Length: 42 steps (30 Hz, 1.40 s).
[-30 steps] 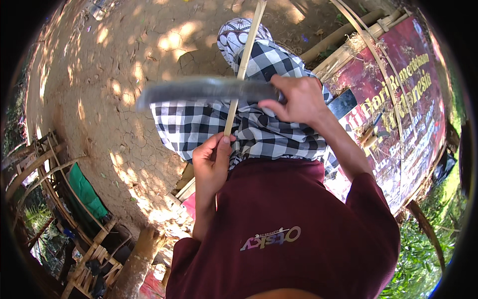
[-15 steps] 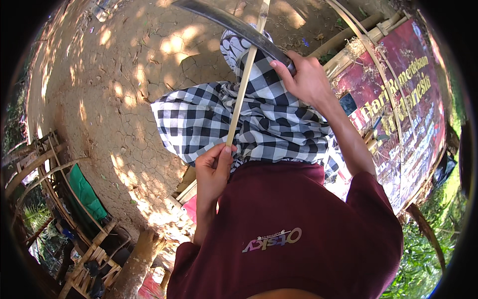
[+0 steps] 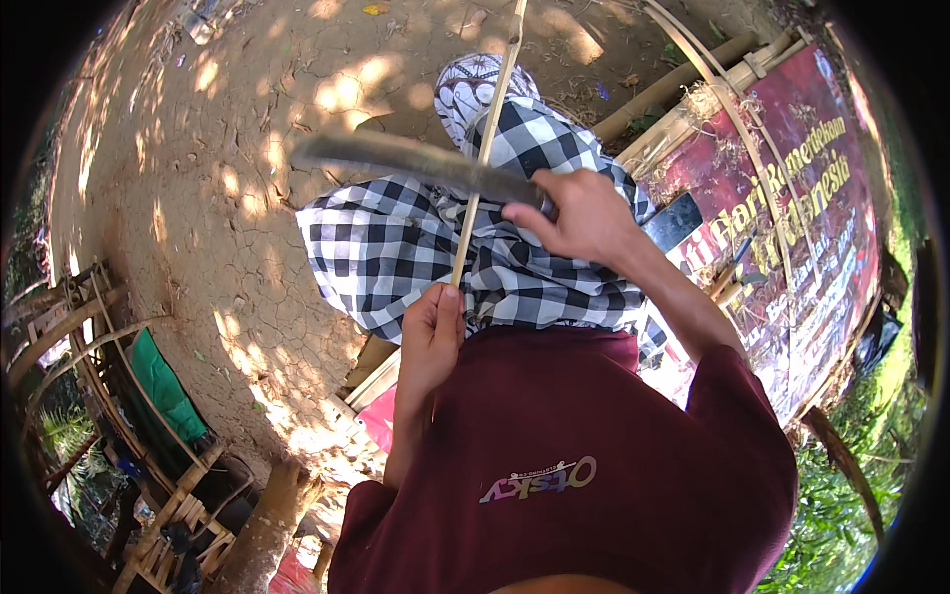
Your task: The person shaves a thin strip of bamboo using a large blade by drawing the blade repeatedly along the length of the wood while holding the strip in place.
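Observation:
A narrow pale bamboo strip point(image 3: 493, 120) runs from my lap up past the top edge of the picture. Its lower end is pinched between the thumb and fingers of my left hand point(image 3: 432, 322), close to my waist. My right hand point(image 3: 584, 220) is closed round the handle end of a long machete point(image 3: 396, 158), whose dark blade points left and is blurred by motion. The blade crosses the strip above my lap, in front of the black-and-white checked cloth point(image 3: 386, 228) over my legs. Most of the handle is hidden by my fingers.
At the right, a dark red printed banner point(image 3: 732, 168) lies under thin bamboo strips and shavings. On it rest a dark flat object point(image 3: 672, 222) and small tools. Cracked earth point(image 3: 228, 178) spreads left. A bamboo rack point(image 3: 178, 495) with green cloth point(image 3: 166, 384) stands lower left.
My right hand has drawn the machete down along the bamboo strip, closer to my waist, and its blade now lies more level. My left hand keeps its pinch, shifted slightly right.

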Motion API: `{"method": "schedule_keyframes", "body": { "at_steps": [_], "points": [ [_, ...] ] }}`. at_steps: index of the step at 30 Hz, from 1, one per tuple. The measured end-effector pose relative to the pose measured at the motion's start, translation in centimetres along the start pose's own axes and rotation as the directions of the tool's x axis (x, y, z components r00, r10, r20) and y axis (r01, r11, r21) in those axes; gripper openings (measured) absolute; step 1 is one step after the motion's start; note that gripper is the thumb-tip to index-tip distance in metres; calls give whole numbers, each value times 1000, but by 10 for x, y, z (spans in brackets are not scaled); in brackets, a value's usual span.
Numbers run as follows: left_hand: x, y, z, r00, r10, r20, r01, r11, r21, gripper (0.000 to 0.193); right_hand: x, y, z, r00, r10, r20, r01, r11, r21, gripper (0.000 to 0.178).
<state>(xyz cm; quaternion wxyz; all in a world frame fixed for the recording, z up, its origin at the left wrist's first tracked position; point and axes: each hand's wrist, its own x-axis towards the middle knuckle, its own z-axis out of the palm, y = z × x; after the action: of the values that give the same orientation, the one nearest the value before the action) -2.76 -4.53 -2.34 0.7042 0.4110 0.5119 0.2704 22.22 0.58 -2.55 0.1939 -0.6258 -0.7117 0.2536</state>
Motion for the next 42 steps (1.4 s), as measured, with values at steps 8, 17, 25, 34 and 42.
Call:
{"method": "schedule_keyframes", "body": {
  "at_steps": [8, 17, 25, 34, 42],
  "points": [
    [5, 2, 3, 994, 99, -41, -85, 960, 267, 29, -15, 11, 3, 950, -311, -41, 291, 924, -248, 58],
    [9, 20, 24, 979, 174, -104, -165, 982, 88, 24, -19, -31, 8, 946, -318, -57, 305, 939, -160, 61],
    [9, 10, 11, 977, 197, -76, -179, 964, 197, 22, -19, -27, 13, 969, -242, -41, 235, 962, -137, 58],
    [6, 11, 10, 972, 209, -103, -176, 948, 265, 19, -1, -22, 11, 968, -222, -118, 209, 971, -115, 57],
    [-4, 5, 3, 970, 208, -124, -162, 938, 307, 19, 13, -10, -1, 959, -268, -90, 243, 945, -218, 53]
  ]
}}
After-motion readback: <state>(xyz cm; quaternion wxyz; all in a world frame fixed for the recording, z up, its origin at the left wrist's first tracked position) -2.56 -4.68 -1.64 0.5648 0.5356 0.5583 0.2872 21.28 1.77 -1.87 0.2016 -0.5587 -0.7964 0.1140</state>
